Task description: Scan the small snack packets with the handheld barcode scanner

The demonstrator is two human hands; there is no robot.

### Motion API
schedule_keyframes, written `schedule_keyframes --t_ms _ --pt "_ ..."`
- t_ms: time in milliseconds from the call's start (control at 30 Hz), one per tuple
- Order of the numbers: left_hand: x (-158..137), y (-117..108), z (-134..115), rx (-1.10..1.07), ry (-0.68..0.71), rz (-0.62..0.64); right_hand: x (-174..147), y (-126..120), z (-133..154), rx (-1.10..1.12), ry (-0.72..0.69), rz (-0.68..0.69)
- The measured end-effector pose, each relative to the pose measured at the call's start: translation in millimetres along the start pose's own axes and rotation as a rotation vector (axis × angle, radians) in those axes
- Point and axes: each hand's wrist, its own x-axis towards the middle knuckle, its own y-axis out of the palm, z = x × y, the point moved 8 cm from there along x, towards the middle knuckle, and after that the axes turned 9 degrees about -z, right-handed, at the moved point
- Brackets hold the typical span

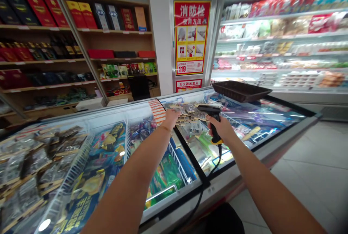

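Observation:
My right hand (221, 129) is wrapped round the grip of a black barcode scanner (210, 110) with a yellow base. Its head points left, over a spread of small clear packets with tan edges (189, 112) on the freezer's glass lid. From the grip a black cable (217, 163) runs down across the freezer's front edge. My left hand (171, 117) is at the left side of these packets, its fingers closed at the edge of one. The fingertips are small and partly hidden there.
More such packets (43, 161) cover the glass at left. Bagged frozen goods (108, 143) lie in wire baskets inside the chest freezer (231, 176). A dark brown tray (241, 91) rests on the far lid. Behind stand shelves of boxes (106, 16) and a lit refrigerated display (282, 42).

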Motion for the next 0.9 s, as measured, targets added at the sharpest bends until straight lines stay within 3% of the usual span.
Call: schedule_keyframes --t_ms 133,300,433,700,800,900 --pt "-1 3 -15 0.192 0.119 0.002 0 8 -5 -0.01 -0.004 0.022" --pt "4 -47 -3 0.41 0.217 -0.105 -15 49 -6 -0.024 -0.006 0.102" --pt "14 -120 30 0.552 0.158 -0.157 -36 100 -6 -0.009 0.026 0.177" --pt "16 -302 74 0.911 0.08 -0.391 -90 204 -10 0.013 0.041 0.355" --pt "12 -358 79 1.056 0.168 -0.476 -103 223 -17 -0.011 -0.013 0.401" --pt "10 -399 88 1.197 0.201 -0.501 -107 226 -28 -0.085 -0.05 0.428"
